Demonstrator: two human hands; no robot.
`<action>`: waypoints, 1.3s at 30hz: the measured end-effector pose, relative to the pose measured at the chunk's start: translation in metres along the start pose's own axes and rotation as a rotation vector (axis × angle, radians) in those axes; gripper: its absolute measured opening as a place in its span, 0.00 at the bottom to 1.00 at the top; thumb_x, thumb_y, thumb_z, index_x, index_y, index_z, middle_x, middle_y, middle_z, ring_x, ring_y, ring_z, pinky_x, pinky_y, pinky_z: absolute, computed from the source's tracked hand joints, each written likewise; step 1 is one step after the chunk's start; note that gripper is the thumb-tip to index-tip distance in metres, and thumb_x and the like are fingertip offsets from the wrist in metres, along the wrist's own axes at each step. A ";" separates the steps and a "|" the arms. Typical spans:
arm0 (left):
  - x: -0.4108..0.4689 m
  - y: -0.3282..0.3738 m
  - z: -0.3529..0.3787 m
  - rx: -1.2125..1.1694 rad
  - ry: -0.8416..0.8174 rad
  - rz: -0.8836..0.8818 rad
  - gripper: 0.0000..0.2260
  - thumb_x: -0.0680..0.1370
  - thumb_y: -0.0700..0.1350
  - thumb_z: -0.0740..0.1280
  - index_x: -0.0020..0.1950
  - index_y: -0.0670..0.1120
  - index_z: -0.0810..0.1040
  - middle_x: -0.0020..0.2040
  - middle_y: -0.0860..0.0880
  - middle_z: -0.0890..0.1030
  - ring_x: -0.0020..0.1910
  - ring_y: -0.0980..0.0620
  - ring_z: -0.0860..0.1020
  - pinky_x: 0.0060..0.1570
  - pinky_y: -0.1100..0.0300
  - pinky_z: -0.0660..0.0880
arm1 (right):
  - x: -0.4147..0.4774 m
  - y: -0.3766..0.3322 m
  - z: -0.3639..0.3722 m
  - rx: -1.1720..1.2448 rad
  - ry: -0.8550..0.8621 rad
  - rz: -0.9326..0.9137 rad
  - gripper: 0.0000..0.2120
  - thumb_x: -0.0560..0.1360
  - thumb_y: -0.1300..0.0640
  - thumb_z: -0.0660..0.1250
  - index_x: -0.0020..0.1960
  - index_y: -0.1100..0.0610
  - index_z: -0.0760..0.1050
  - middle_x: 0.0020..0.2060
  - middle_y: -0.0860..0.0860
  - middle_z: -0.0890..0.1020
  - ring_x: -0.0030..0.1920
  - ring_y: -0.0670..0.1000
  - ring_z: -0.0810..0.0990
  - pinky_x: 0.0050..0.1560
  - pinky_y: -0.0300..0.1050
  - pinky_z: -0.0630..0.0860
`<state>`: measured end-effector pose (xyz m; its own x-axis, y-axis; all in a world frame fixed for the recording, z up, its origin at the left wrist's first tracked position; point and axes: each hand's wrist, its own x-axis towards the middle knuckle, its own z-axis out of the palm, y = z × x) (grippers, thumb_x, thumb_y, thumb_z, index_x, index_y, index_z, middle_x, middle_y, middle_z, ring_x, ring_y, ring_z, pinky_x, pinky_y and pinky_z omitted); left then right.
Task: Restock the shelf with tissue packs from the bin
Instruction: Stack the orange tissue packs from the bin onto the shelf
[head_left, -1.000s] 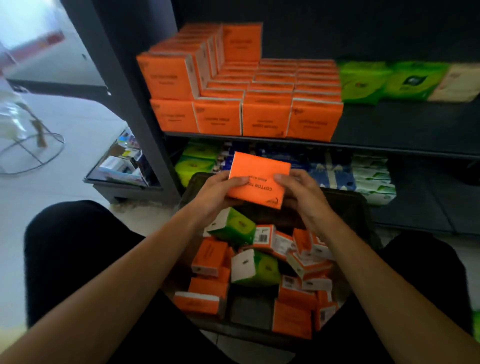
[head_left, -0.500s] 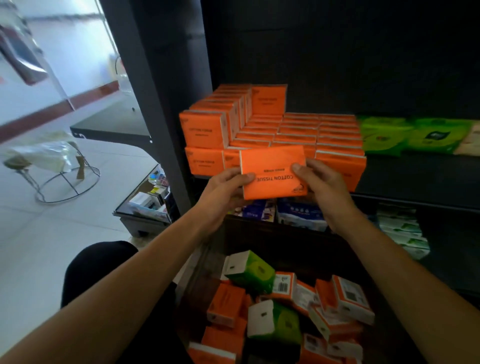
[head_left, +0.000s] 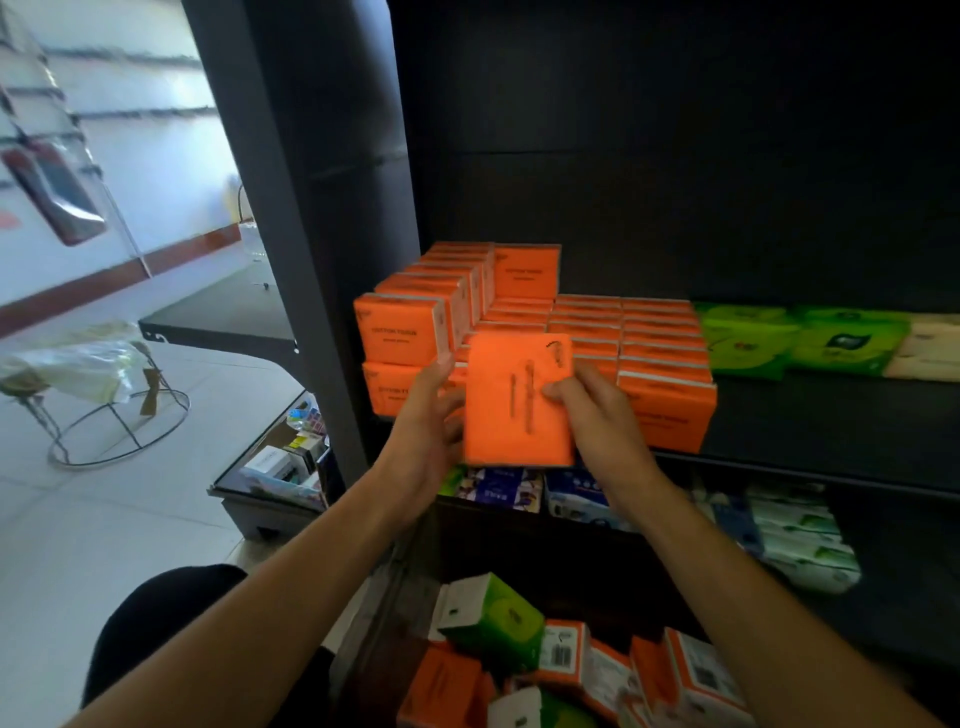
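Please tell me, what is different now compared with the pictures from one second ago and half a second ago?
The orange pack went up from above the bin to the front of the orange stack on the shelf, and it was turned from lying wide to standing on its short side. The left hand and right hand still hold it. The shelf stock and the loose packs in the bin look unchanged.

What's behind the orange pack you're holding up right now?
The orange pack, held by the left hand and right hand, covers the front middle of the stacked orange packs on the shelf. That hidden stretch cannot be seen.
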<state>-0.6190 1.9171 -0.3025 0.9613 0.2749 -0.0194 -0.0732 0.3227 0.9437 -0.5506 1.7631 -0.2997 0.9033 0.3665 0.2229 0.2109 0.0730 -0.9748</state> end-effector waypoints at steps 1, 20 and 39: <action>0.000 0.002 -0.002 0.045 -0.005 0.006 0.20 0.72 0.61 0.66 0.61 0.54 0.76 0.56 0.48 0.83 0.55 0.45 0.80 0.55 0.47 0.76 | 0.000 -0.001 -0.001 -0.041 -0.051 0.003 0.06 0.77 0.61 0.63 0.50 0.55 0.79 0.40 0.51 0.80 0.35 0.41 0.76 0.34 0.31 0.71; 0.022 0.008 0.012 0.138 0.121 0.076 0.17 0.75 0.49 0.69 0.63 0.50 0.76 0.58 0.48 0.81 0.55 0.50 0.81 0.54 0.50 0.79 | 0.019 0.006 -0.009 0.004 0.075 -0.012 0.10 0.76 0.53 0.68 0.57 0.52 0.77 0.49 0.44 0.82 0.47 0.38 0.81 0.42 0.31 0.76; 0.162 -0.006 0.037 1.044 0.114 0.567 0.34 0.74 0.41 0.67 0.77 0.51 0.57 0.68 0.49 0.61 0.66 0.55 0.65 0.65 0.68 0.63 | 0.187 0.034 -0.013 -0.093 0.232 0.066 0.08 0.75 0.56 0.69 0.53 0.56 0.79 0.46 0.52 0.84 0.43 0.48 0.82 0.40 0.40 0.77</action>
<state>-0.4532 1.9264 -0.2993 0.8287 0.2369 0.5071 -0.1770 -0.7486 0.6389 -0.3694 1.8226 -0.2914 0.9755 0.1443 0.1660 0.1724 -0.0331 -0.9845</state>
